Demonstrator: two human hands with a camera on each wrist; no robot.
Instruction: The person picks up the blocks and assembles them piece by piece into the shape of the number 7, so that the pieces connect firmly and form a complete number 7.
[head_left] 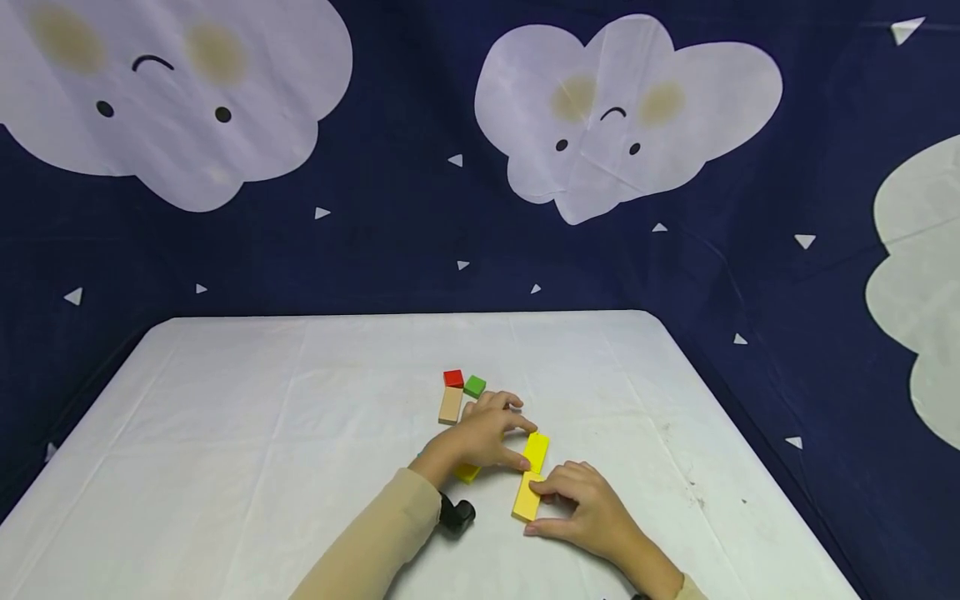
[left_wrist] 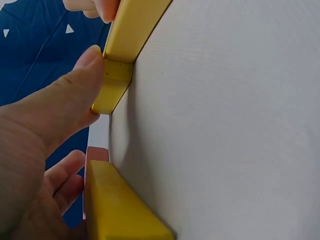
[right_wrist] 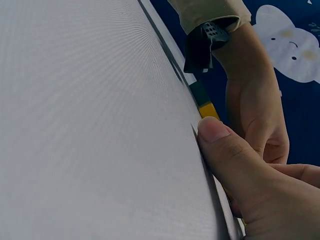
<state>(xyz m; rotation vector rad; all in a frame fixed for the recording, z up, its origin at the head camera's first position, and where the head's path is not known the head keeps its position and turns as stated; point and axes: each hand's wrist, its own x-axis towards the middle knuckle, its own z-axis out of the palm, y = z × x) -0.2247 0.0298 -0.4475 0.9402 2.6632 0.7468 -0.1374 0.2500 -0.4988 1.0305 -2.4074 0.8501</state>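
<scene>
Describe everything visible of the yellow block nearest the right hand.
The yellow block is a plain oblong with flat faces and straight edges, perhaps painted wood. It lies on the white table, its far end apparently meeting a second yellow block. The right hand pinches it, thumb at the near end, a finger covering part of its right side.

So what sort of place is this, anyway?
Possibly an indoor play corner or simple filming set: a dark blue backdrop with cloud prints behind a white-topped table, with coloured blocks on it.
</scene>
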